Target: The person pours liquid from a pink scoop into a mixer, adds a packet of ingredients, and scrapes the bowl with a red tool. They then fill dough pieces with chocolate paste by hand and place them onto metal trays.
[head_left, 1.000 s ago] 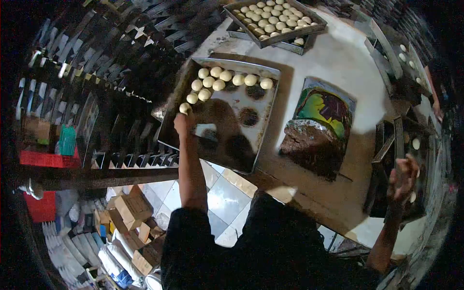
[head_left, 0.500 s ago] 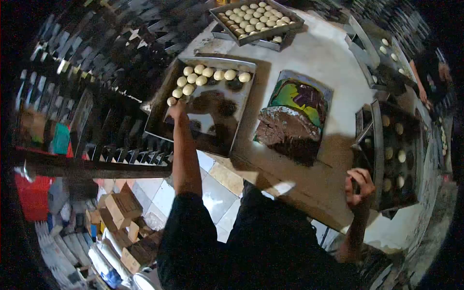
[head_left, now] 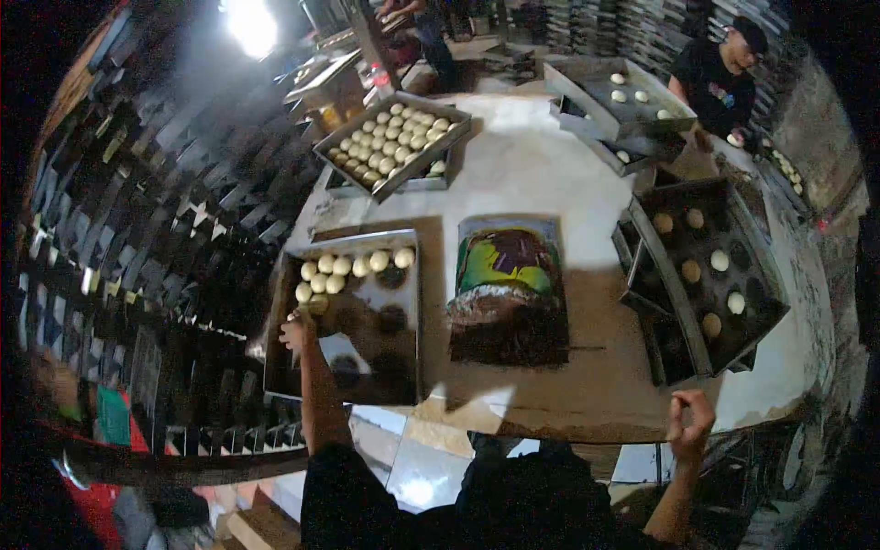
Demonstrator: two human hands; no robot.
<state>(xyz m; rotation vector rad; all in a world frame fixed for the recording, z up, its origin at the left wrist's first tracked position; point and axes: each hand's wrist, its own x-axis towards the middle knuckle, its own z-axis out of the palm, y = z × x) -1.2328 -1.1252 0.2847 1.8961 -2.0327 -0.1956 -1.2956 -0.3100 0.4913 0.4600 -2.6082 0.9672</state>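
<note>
Bakery workroom, indicated by metal trays of round dough-like pieces along both side edges of the work surface, with a co-worker beyond the right edge.

We cannot tell what, if anything, the left fingers grip — their tips blur beside a shadowed dough ball. Beyond the right fingers, an upper tray hides much of the lower tray; left of the left fingers, dark slats blur.
</note>
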